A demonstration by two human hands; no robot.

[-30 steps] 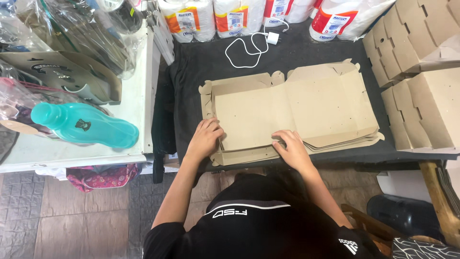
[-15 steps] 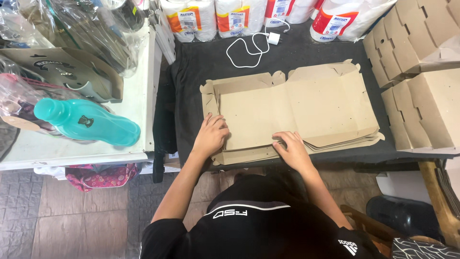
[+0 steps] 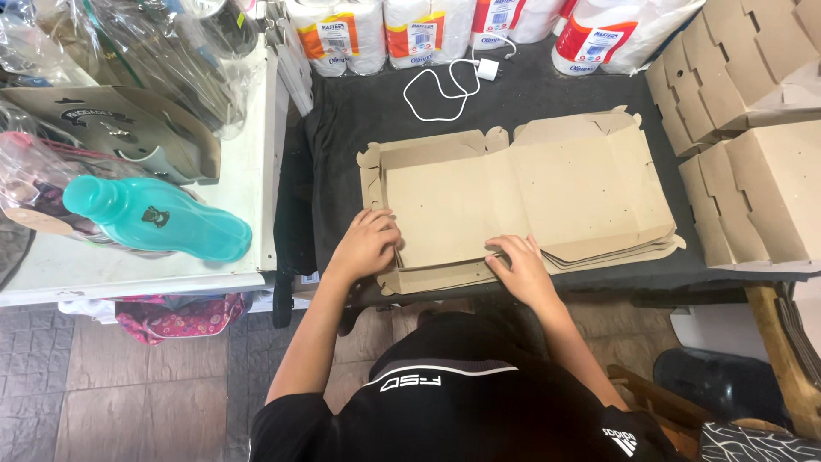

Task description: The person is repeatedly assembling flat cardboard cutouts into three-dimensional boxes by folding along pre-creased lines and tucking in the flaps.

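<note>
My left hand (image 3: 366, 245) lies flat, fingers spread, on the cardboard blank (image 3: 522, 201) at frame centre; my right hand (image 3: 522, 267) curls over its near edge (grip unclear). Best pressing evenly along the crease.

A stack of flat, unfolded brown cardboard box blanks (image 3: 522, 201) looks matt and slightly rough, lying on a dark, matt cloth-covered table (image 3: 359, 120), with folded boxes of the same dull brown cardboard (image 3: 753, 171) stacked at the right. A turquoise plastic bottle (image 3: 154, 218) has a smooth, softly glossy skin and lies on a smooth white-painted table (image 3: 248, 171), beside crinkled, shiny clear plastic bags (image 3: 162, 60). A thin white cable (image 3: 445, 85) looks smooth and plastic, and the white paper rolls (image 3: 342, 34) behind it wear glossy printed plastic wrap.
</note>
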